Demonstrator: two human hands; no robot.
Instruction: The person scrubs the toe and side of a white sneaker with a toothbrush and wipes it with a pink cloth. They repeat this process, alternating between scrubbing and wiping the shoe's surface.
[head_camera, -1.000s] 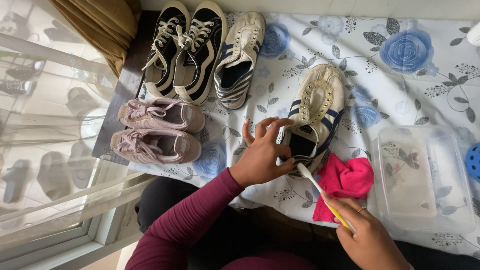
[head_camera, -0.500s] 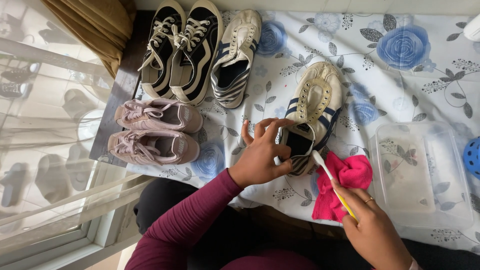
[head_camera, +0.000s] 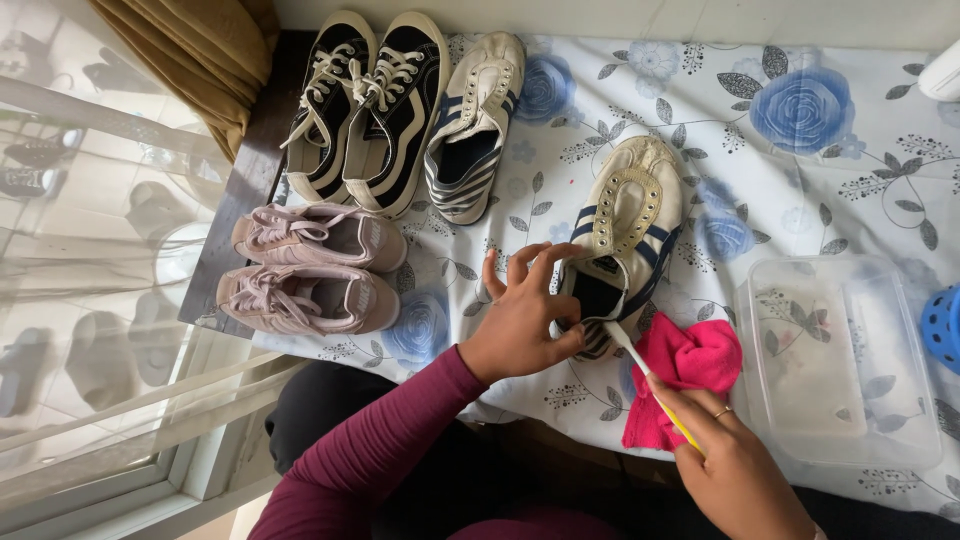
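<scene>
Floral tablecloth (head_camera: 820, 190); hands hold sneaker (head_camera: 625, 235), toothbrush (head_camera: 650, 385).

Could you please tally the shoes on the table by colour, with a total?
Black with white laces: 2
Pink: 2
Cream with dark stripes: 2, one steadied by the left hand
Total: 6

A worn cream leather-look shoe (head_camera: 628, 235), matt and scuffed, with metal eyelets, is lying on a smooth printed cloth covering the table (head_camera: 830, 170). Just right of the shoe, a fuzzy pink cloth (head_camera: 690, 365) is bunching softly. Beyond that a clear, cloudy plastic tub (head_camera: 835, 360) is sitting. A slim plastic toothbrush (head_camera: 640, 370) is touching the shoe's heel.
</scene>
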